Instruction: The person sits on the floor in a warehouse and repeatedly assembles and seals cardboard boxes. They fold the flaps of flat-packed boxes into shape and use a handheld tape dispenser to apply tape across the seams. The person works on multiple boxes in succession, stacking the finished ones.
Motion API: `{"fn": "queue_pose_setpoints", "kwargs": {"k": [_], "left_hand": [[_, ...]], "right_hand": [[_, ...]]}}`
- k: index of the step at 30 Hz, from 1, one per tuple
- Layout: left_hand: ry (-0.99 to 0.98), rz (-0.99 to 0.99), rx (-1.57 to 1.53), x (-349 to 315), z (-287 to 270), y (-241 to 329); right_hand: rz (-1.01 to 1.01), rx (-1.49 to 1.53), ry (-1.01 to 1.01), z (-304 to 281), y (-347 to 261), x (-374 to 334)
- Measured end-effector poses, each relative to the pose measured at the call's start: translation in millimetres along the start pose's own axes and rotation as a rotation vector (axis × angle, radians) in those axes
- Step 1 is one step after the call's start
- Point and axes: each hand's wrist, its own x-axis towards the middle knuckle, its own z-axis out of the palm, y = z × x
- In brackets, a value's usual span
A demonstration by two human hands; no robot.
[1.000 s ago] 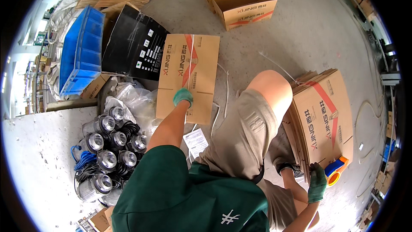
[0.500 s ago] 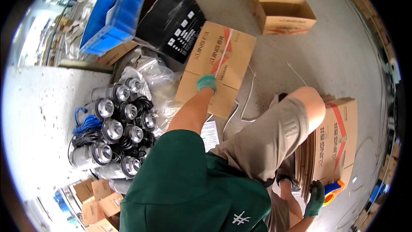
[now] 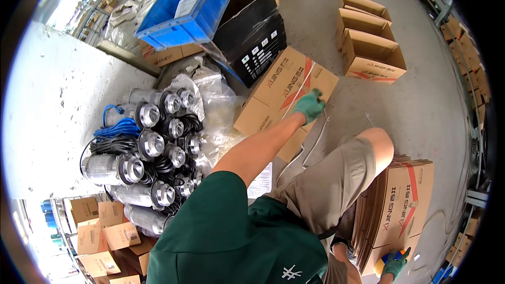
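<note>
My left hand (image 3: 309, 107), in a green glove, is over the right part of a bundle of flat brown cartons (image 3: 273, 90) on the floor. Its fingers are curled, and what they hold, if anything, is hidden. A white strap (image 3: 301, 88) crosses that bundle just left of the glove. At the lower right my right hand (image 3: 395, 265), gloved too, has its fingers round a blue and orange tape dispenser (image 3: 385, 261). The dispenser is against a stack of folded cartons (image 3: 397, 205) standing beside my leg.
Several steel pumps with coiled cables (image 3: 152, 144) lie at the left beside a white wall. A blue crate (image 3: 184, 13) rests by a black carton (image 3: 252, 42) at the back. Open cartons (image 3: 373, 47) stand far right. A paper sheet (image 3: 260, 181) and loose strapping lie on the floor.
My left hand has shifted right across the carton bundle, away from the strap. My right hand has gone from the stack's edge onto the tape dispenser. The whole view has turned slightly.
</note>
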Motion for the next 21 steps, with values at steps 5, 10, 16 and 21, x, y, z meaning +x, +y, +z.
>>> {"fn": "queue_pose_setpoints", "kwargs": {"k": [5,10,16,21], "left_hand": [[0.162,0.691,0.090,30,-19,181],[-0.182,1.136,0.143,16,68,309],[-0.724,0.966,0.411,20,276,284],[-0.864,0.642,0.804,-29,338,264]], "right_hand": [[0.002,0.445,-0.119,36,14,5],[-0.016,0.108,0.011,39,19,-3],[0.105,0.157,-0.096,36,7,-5],[0.127,0.086,-0.004,39,5,-22]]}}
